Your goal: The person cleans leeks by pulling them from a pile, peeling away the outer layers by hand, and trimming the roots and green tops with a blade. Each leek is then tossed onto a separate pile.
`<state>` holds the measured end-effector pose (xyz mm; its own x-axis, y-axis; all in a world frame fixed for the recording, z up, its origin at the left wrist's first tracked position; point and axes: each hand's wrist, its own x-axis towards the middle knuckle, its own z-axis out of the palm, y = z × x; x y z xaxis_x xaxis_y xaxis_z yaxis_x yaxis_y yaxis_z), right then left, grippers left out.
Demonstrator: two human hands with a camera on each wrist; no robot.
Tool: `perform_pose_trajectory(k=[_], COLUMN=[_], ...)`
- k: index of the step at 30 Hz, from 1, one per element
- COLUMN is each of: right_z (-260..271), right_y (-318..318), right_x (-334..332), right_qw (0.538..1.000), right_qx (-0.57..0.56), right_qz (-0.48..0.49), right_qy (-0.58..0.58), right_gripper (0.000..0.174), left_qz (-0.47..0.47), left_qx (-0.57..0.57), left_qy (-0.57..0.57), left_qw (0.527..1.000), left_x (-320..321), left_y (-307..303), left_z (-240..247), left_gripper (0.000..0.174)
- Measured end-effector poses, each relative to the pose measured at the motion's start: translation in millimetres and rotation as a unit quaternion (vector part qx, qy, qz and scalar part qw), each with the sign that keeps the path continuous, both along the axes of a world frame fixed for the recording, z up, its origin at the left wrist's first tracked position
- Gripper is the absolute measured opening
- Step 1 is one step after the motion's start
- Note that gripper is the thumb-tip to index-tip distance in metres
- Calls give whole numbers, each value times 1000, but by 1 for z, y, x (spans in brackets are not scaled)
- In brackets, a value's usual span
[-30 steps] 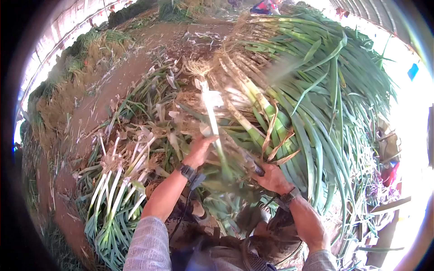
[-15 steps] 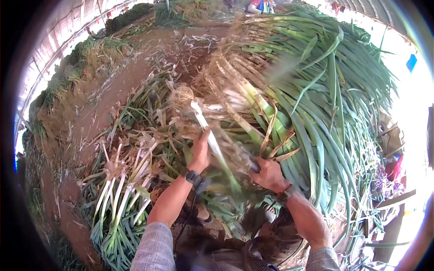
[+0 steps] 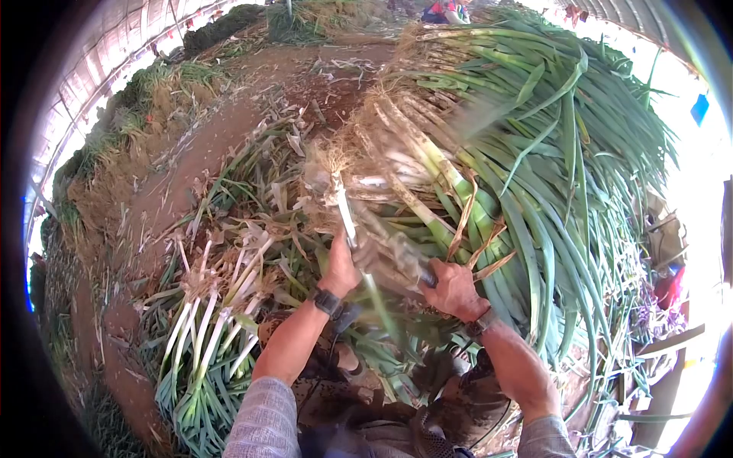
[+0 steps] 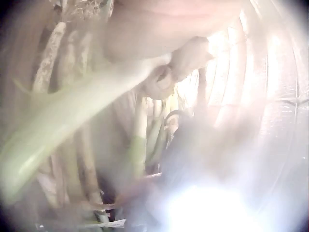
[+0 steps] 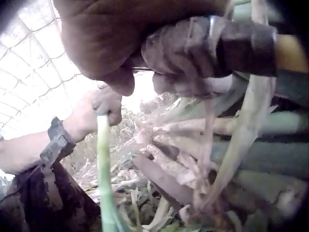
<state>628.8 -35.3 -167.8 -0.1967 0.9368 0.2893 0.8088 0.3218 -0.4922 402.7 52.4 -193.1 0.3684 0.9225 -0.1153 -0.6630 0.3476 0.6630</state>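
Note:
In the head view my left hand (image 3: 340, 267) grips a long green onion (image 3: 346, 214) round its white shank, root end pointing away from me. Its green part slants down between my forearms, and the right wrist view shows this stalk (image 5: 105, 164) hanging below the left fist. My right hand (image 3: 458, 291) holds a dark-handled tool (image 3: 429, 276), its far part a brownish blur reaching toward the onion. Close up, the handle (image 5: 183, 48) looks wrapped in dark material. I cannot tell whether the tool touches the onion. Glare washes out much of the left wrist view.
A big heap of untrimmed green onions (image 3: 565, 153) fills the right side, soil on their shanks. To the left lies a bunch of cleaner white-shanked onions (image 3: 195, 336). Peeled leaf scraps (image 3: 259, 168) cover the ground ahead. Another person (image 3: 447, 11) is at the far end.
The onion's root end has come down closer to me, swinging left and then slightly back right. My left hand has lowered a little; my right hand keeps its hold on the tool.

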Motion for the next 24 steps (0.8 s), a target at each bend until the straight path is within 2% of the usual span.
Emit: perform_pose_trajectory(k=[2, 5, 12, 15, 17, 19, 21, 22, 23, 24], right_z=[6, 4, 4, 16, 12, 6, -2, -17, -25, -31], right_y=[-1, 0, 2, -4, -4, -8, -12, -8, -6, -3], right_x=[-4, -3, -3, -6, 1, 5, 9, 17, 24, 31], right_qw=[999, 999, 999, 999, 998, 994, 990, 988, 988, 980], right_qx=[20, 24, 7, -10, -46, -82, -115, -148, -151, -191], right_qz=[17, 29, 28, 43, 52, 67, 79, 42, 45, -23], right_qy=[17, 18, 30, 20, 3, -15, -18, -6, -6, 55], right_gripper=[30, 29, 31, 33, 35, 36, 48, 47, 47, 46], left_qz=[-22, -76, -74, -36, 149, 301, 361, 393, 424, 436], left_qx=[-37, -12, 3, -14, 29, -4, 88, 126, 165, 199], left_qy=[-32, -39, -57, -24, 12, 5, 44, 84, 123, 171], left_qw=[999, 996, 996, 999, 988, 953, 927, 907, 882, 861], left_x=[0, -3, -3, -13, -36, -65, -101, -119, -136, -153], left_y=[-3, -1, -6, -8, 7, 17, 15, 12, 8, 1], left_z=[0, -3, 4, 6, 15, 38, 75, 99, 127, 155], left_gripper=[63, 62, 59, 54, 51, 47, 43, 43, 43, 43])
